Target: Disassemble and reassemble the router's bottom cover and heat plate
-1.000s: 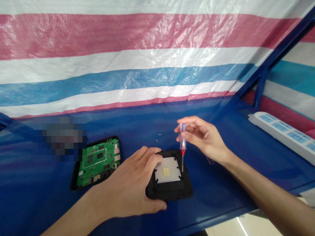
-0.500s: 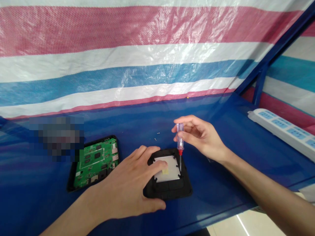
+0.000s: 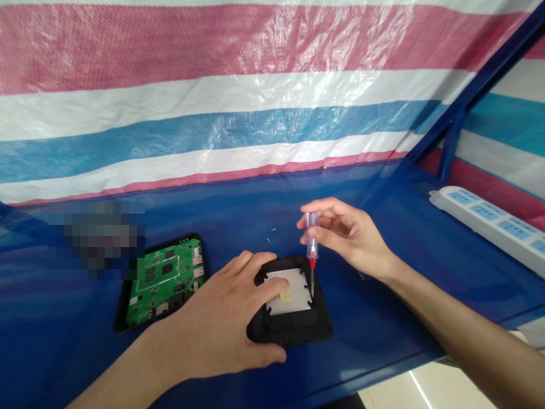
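Note:
A black plastic cover (image 3: pixel 293 328) lies on the blue table, with a white plate (image 3: pixel 293 281) and a small yellow patch on its inner side. My left hand (image 3: pixel 230 309) grips the cover by its left side, thumb at the near edge and index finger lying on the plate. Between the thumb and fingers of my right hand (image 3: pixel 343 233) stands a screwdriver (image 3: pixel 312 238) with a clear handle and red collar. It is nearly upright, its tip at the plate's right edge near a black clip. Whether a screw sits under the tip cannot be made out.
Left of my hand, a green circuit board (image 3: pixel 164 278) sits in a black casing. Two small screws (image 3: pixel 271 234) lie beyond the cover. A white power strip (image 3: pixel 489 213) is at the right, a blurred-out object (image 3: pixel 102 236) at the left. Striped sheeting (image 3: pixel 213 125) hangs behind.
Both hands, the cover and the screwdriver keep nearly the same places. Only a very slight shift of the whole view shows.

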A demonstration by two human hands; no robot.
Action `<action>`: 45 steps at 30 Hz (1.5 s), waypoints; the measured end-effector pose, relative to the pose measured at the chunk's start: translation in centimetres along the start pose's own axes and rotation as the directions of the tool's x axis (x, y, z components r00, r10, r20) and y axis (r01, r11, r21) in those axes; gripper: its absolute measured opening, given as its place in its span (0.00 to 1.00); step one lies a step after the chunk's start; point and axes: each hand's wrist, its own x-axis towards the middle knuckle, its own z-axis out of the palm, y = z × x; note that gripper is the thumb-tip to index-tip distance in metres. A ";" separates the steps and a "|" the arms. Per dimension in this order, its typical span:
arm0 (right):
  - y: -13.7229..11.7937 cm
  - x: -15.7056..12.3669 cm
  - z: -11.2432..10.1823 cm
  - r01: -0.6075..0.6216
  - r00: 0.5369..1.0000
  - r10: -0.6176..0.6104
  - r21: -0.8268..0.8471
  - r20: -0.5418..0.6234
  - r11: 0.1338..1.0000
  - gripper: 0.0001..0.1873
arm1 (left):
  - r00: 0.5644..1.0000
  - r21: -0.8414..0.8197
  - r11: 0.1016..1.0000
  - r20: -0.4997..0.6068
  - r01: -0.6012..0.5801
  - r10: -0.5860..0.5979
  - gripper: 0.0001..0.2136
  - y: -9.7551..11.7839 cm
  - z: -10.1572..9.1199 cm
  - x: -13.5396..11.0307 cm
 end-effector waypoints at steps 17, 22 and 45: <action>-0.1 -0.1 -0.1 0.058 0.998 -0.056 0.116 -0.022 0.991 0.12 | 0.999 0.032 0.999 -0.032 -0.037 0.038 0.29 -0.3 0.3 -0.1; 0.0 0.0 -0.2 0.061 0.998 -0.062 0.152 0.003 0.986 0.12 | 0.999 0.047 0.998 -0.039 -0.033 0.035 0.29 -0.2 0.4 -0.3; 0.2 0.1 -0.6 -0.027 0.996 0.007 0.223 0.088 0.974 0.17 | 0.947 0.033 0.976 -0.237 -0.213 0.215 0.14 0.5 1.2 0.1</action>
